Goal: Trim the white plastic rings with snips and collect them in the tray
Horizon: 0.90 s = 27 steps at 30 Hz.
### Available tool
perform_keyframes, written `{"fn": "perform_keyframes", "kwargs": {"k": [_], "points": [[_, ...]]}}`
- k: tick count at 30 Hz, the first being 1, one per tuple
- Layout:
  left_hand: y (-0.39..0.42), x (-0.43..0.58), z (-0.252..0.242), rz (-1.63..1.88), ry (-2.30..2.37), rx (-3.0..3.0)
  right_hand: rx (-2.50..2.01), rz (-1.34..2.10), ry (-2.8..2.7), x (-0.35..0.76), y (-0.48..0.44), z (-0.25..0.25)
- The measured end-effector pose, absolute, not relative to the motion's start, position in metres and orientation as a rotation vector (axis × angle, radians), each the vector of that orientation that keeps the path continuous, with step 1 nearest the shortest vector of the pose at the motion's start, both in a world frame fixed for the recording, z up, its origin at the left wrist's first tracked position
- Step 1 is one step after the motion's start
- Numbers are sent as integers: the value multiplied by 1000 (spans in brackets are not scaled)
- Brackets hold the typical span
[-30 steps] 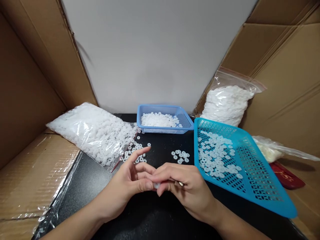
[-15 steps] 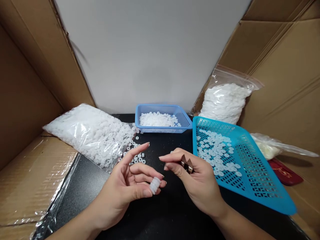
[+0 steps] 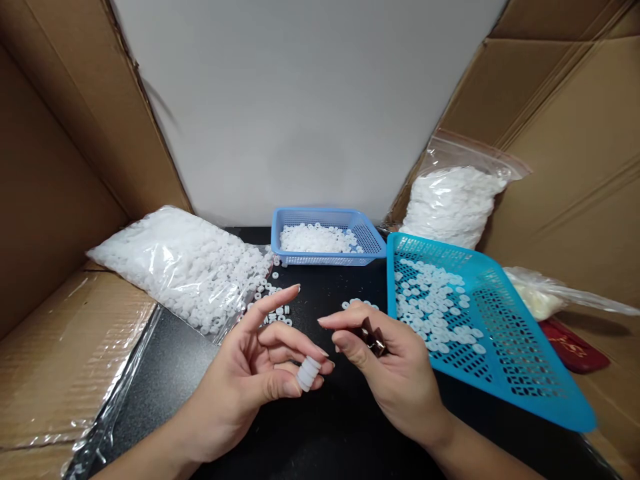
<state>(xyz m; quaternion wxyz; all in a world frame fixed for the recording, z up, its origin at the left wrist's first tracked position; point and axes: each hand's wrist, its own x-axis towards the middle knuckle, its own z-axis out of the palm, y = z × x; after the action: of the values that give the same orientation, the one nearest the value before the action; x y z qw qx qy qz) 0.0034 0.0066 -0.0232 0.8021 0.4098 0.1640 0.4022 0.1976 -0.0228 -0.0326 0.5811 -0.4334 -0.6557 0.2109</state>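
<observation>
Between thumb and fingertips, my left hand [image 3: 270, 367] pinches a small ribbed white plastic piece [image 3: 309, 373], which looks like a short stack of rings tilted to one side. Its index finger is stretched up and away. My right hand [image 3: 385, 367] is to the right, curled round a small dark metal tool [image 3: 374, 341] with shiny parts; most of it is hidden, so its kind is unclear. A narrow gap separates that hand's thumb and index tips, and I see nothing between them. Several loose white rings [image 3: 359, 303] lie just behind this hand.
A clear bag of white rings [image 3: 185, 267] spills onto the black table at left. A blue basket [image 3: 330, 257] at the back and a turquoise basket [image 3: 555, 417] at right hold more. Behind are a white-filled bag [image 3: 450, 200], a small bag [image 3: 537, 297] and a red object [image 3: 575, 347].
My right hand has shifted slightly down, uncovering loose rings behind it. Its thumb has drawn back from the index tip, and less of the metal tool shows. The white piece has turned slightly.
</observation>
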Motion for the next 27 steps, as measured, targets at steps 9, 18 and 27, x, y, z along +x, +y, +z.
{"fn": "perform_keyframes", "kwargs": {"k": [9, 18, 27], "points": [[5, 4, -21, 968, 443, 839, -951, 406, -1702, 198, -33, -35], [3, 7, -19, 1040, 511, 777, -922, -34, -1879, 194, -36, -34], [3, 5, -19, 1042, 491, 804, -943, -170, -1963, 195, -38, -27]]}}
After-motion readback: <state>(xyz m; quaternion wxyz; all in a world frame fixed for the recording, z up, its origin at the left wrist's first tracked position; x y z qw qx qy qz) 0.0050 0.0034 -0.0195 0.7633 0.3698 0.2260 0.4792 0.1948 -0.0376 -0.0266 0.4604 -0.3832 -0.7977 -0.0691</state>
